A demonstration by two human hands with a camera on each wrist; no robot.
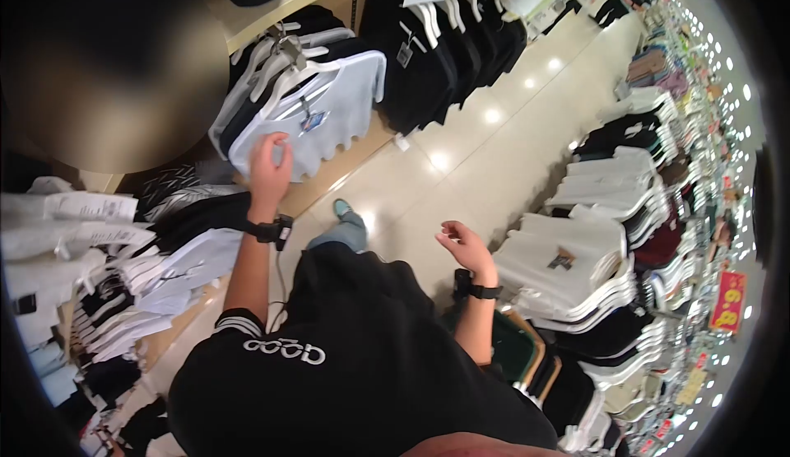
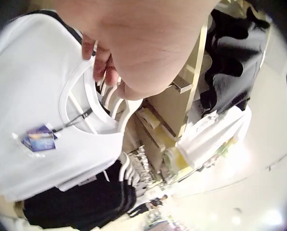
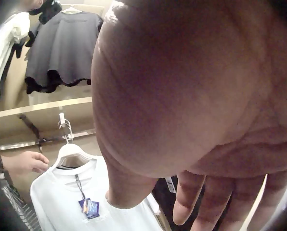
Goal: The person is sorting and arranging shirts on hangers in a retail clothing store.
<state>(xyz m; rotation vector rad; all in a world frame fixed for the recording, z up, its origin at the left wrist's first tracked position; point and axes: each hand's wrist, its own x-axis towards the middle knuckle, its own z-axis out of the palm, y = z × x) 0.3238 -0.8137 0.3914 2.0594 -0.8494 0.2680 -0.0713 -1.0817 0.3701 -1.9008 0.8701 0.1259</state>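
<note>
A pale short-sleeved shirt [image 1: 333, 99] hangs on a white hanger [image 3: 72, 153] at the front of a wall rack, a blue tag [image 2: 41, 138] dangling from its neckline. Beside the shirt's shoulder is my left hand [image 1: 270, 169], its fingers loosely bent; the right wrist view shows the fingertips of this left hand [image 3: 28, 162] close to the hanger's end, and whether they touch it I cannot tell. My right hand [image 1: 467, 249] is held out over the aisle with relaxed fingers, holding nothing. Its palm [image 3: 196, 96] fills much of the right wrist view.
Black garments [image 1: 411, 62] hang farther along the same rack. White shirts [image 1: 568, 251] line the right side, near my right hand. Folded and hanging clothes [image 1: 185, 268] are at the left. A shelf edge [image 3: 42, 109] runs above the rack. Tiled floor [image 1: 461, 152] lies between the rows.
</note>
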